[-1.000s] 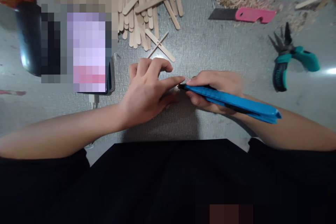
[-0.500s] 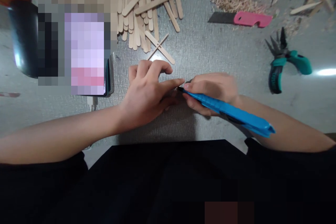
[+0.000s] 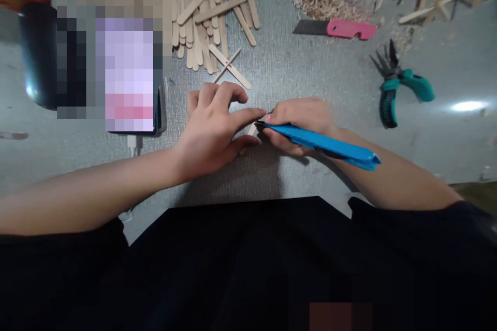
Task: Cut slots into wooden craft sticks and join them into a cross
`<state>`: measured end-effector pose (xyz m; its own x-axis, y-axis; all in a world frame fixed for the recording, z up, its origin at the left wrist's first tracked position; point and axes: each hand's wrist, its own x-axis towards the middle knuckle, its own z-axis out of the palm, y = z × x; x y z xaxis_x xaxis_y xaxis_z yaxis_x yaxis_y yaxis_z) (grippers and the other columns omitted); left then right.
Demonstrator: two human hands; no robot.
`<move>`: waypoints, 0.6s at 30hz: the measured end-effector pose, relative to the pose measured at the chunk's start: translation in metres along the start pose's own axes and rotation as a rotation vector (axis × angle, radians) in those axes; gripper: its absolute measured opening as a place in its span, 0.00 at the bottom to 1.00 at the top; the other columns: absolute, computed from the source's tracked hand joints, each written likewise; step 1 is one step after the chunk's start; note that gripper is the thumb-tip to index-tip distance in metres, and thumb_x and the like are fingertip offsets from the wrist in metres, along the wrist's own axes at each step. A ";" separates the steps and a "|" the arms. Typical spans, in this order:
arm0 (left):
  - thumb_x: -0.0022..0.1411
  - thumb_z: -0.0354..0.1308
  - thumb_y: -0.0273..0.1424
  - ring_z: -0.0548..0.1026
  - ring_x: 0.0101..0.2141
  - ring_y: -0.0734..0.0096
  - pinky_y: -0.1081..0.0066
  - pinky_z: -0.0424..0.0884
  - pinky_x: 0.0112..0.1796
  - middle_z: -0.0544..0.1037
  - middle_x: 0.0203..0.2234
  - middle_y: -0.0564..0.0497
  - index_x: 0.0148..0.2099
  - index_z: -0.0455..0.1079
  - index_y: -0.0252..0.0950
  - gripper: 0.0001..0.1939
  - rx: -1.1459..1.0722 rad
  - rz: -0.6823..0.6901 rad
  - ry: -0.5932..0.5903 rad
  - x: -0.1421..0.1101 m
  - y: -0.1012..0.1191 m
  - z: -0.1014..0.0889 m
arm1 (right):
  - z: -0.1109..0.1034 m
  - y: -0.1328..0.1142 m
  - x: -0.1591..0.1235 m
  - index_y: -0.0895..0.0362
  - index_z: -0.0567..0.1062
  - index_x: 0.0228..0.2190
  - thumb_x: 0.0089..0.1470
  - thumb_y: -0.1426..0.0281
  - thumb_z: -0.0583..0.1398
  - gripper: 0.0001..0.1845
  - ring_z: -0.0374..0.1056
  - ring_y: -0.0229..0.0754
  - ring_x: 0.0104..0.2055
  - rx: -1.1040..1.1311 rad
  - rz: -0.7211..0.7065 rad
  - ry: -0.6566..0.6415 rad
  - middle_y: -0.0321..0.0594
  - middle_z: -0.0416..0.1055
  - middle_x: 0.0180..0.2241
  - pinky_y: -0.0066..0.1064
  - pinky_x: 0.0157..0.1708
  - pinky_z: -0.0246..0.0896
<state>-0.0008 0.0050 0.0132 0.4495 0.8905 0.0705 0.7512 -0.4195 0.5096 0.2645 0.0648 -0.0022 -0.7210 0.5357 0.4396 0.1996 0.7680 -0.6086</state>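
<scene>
On grey table (image 3: 310, 70) near edge, clutching cutter (image 3: 330, 145) in right hand (image 3: 305, 114); dunno if gripping stick (image 3: 252, 129) with half-curled left hand (image 3: 212, 129). Roomy rightward.

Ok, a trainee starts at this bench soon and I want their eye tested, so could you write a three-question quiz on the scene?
1. Colour of the cutter in the right grip: a) green, b) blue, c) pink?
2. True or false: the pliers lie apart from the pink-handled blade.
3. Fill in: the crossed sticks lie nearer the ____ grip.

Key: 1. b, blue. 2. True. 3. The left grip.
</scene>
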 end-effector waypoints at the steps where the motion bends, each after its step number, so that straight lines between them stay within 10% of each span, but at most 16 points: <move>1: 0.73 0.71 0.42 0.70 0.60 0.38 0.38 0.68 0.55 0.76 0.63 0.38 0.68 0.80 0.56 0.24 0.002 -0.002 0.010 0.000 0.000 0.000 | -0.001 0.000 0.000 0.44 0.81 0.47 0.69 0.62 0.67 0.06 0.82 0.47 0.29 0.005 0.000 0.020 0.34 0.85 0.33 0.40 0.28 0.76; 11: 0.73 0.70 0.50 0.70 0.61 0.35 0.39 0.66 0.55 0.76 0.63 0.37 0.67 0.81 0.55 0.24 -0.023 -0.010 0.012 0.001 0.000 0.003 | -0.012 -0.017 -0.003 0.42 0.81 0.46 0.70 0.59 0.67 0.05 0.85 0.51 0.35 0.058 0.267 0.072 0.36 0.87 0.37 0.47 0.34 0.79; 18: 0.73 0.70 0.46 0.70 0.62 0.33 0.38 0.66 0.55 0.76 0.63 0.37 0.67 0.81 0.55 0.22 -0.031 -0.024 0.006 0.001 0.001 0.001 | -0.013 -0.013 -0.001 0.44 0.82 0.48 0.69 0.62 0.70 0.07 0.83 0.46 0.33 0.111 0.212 0.008 0.34 0.87 0.37 0.42 0.33 0.78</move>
<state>0.0014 0.0052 0.0128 0.4283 0.9014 0.0627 0.7466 -0.3922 0.5373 0.2709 0.0588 0.0138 -0.6653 0.6838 0.2996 0.2712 0.5952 -0.7564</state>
